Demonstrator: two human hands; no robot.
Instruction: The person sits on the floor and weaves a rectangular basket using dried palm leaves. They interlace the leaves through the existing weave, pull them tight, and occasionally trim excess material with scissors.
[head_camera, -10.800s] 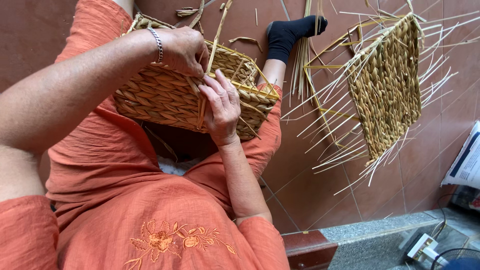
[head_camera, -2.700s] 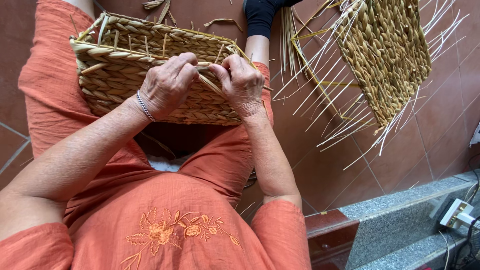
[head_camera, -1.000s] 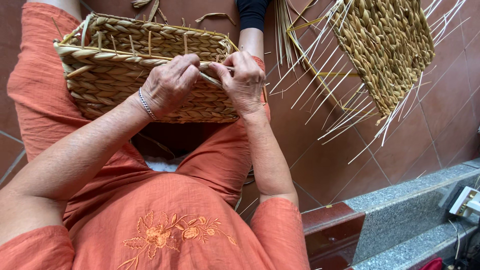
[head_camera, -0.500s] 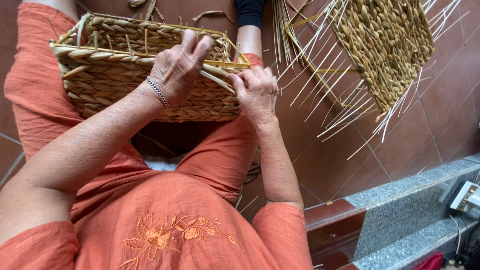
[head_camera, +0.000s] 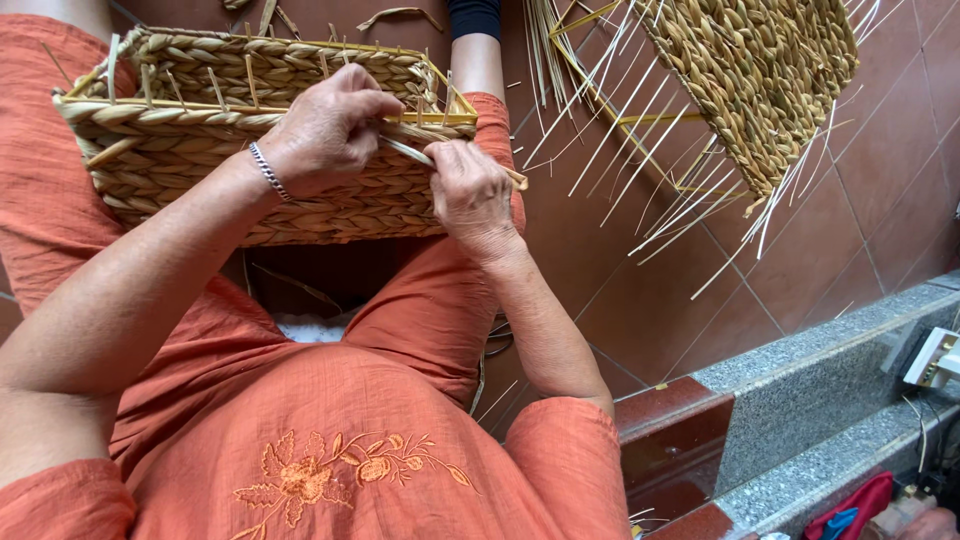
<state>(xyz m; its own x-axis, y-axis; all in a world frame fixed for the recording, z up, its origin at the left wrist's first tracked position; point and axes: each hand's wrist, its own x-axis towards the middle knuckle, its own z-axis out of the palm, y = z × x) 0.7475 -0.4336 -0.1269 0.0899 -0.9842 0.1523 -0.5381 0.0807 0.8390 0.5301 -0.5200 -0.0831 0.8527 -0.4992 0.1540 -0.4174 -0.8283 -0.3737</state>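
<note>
Left hand drops from splayed to clamped on the basket rim, upper left, while right hand pinches the strand (tightening now).

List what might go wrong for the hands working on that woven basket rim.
1. Stiff stake ends stick up along the basket rim; the left hand pressing there may get pricked.
2. The strand stretched between the left hand and the right hand might snap or slip loose if tugged hard.
3. The basket rests only on the knees, so it may tip.
</note>
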